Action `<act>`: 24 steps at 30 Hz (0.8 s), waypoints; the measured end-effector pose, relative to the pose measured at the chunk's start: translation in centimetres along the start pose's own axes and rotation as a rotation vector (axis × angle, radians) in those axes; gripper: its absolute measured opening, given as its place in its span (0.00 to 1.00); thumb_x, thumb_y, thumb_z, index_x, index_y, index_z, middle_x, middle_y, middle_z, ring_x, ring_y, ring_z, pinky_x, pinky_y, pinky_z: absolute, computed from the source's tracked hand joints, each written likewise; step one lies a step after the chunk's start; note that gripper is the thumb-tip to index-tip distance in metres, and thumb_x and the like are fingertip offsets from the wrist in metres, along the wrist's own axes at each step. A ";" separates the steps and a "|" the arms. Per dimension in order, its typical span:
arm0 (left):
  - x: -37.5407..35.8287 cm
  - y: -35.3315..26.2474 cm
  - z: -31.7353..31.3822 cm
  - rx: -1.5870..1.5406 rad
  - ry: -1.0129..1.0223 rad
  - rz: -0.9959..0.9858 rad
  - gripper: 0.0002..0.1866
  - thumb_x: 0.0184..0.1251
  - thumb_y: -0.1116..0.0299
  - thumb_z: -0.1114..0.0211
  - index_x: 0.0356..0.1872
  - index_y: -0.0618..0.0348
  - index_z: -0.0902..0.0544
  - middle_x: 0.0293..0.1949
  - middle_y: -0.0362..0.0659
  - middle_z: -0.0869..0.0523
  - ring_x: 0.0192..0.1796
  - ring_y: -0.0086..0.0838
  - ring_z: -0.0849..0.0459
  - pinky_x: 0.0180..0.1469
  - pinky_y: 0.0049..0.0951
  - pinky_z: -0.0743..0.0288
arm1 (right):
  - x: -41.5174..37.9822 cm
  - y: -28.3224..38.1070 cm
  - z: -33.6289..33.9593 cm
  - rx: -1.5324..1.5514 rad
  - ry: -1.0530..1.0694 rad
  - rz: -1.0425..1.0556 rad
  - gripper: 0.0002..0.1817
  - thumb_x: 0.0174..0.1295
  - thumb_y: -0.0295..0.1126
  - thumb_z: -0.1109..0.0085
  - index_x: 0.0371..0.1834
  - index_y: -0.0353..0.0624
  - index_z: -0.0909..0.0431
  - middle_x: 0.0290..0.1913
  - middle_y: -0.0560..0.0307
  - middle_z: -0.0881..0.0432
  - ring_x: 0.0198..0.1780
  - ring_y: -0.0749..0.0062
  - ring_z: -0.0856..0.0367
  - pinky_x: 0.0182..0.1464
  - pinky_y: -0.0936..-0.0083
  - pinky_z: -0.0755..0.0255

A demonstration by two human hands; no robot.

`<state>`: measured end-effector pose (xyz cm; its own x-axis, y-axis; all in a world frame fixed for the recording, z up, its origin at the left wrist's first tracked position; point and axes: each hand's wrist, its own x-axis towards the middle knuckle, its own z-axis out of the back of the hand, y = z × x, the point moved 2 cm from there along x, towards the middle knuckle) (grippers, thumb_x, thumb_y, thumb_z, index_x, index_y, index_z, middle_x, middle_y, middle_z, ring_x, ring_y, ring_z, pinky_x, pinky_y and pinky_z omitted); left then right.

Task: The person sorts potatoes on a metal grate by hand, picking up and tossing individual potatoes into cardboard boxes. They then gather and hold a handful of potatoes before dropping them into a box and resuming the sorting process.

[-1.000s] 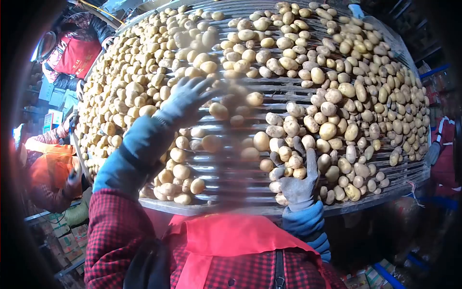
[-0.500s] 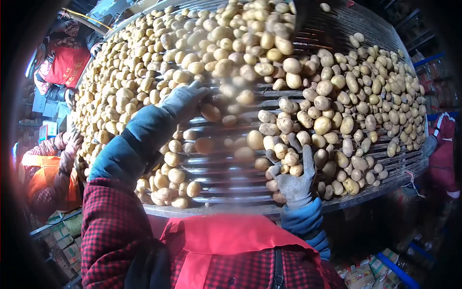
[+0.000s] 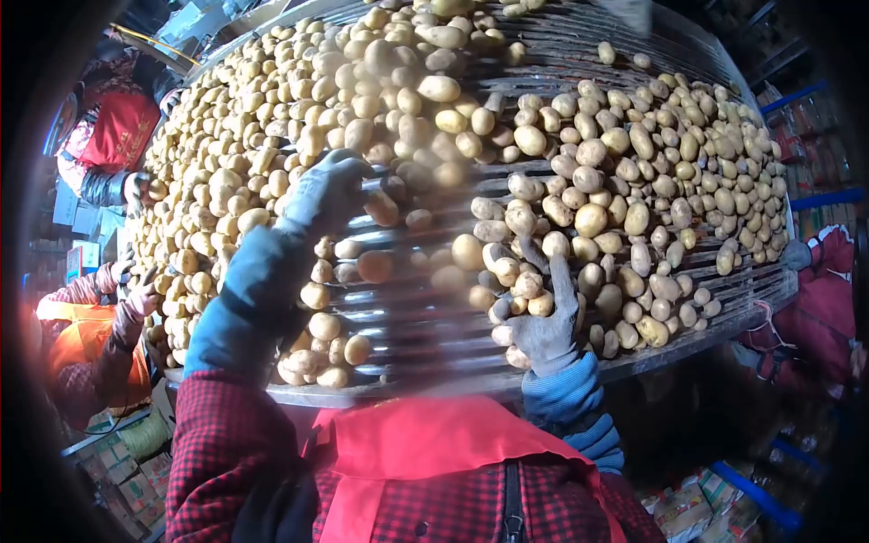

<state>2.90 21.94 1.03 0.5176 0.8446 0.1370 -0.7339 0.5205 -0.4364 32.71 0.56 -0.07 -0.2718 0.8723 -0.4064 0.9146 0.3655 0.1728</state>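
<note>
Potatoes (image 3: 226, 190) cover much of a slatted metal table (image 3: 425, 335). My left hand (image 3: 330, 185), in a grey glove, reaches over the left heap; its fingers bend beside a few potatoes, and the grip itself is unclear. My right hand (image 3: 546, 317), also gloved, rests on the near edge of the right-hand heap with its fingers apart, touching several potatoes (image 3: 528, 285). Between my hands lie bare slats and a few scattered potatoes, partly smeared by glare.
Co-workers stand at the left in a red apron (image 3: 125, 127) and an orange apron (image 3: 81, 348). Another person (image 3: 815, 308) is at the right edge. Cartons (image 3: 683, 511) and a blue bar (image 3: 756, 496) lie below the table at right.
The view has shifted slightly. My left hand's fingers are more curled. Potatoes at the top middle have moved, baring more slats there. My right hand stays among the same potatoes.
</note>
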 end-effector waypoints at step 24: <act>-3.9 -21.9 -5.6 -0.233 -0.092 -0.797 0.29 0.73 0.53 0.44 0.65 0.65 0.27 0.63 0.60 0.23 0.66 0.59 0.26 0.69 0.60 0.37 | 1.9 -4.8 4.0 0.046 0.290 0.508 0.18 0.79 0.42 0.53 0.65 0.47 0.28 0.54 0.61 0.21 0.57 0.72 0.23 0.60 0.71 0.26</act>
<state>19.45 6.54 5.08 0.7978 0.2468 0.5501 -0.0487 0.9358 -0.3493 29.02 -0.79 -5.22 0.1397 0.9900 -0.0195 0.9619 -0.1310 0.2400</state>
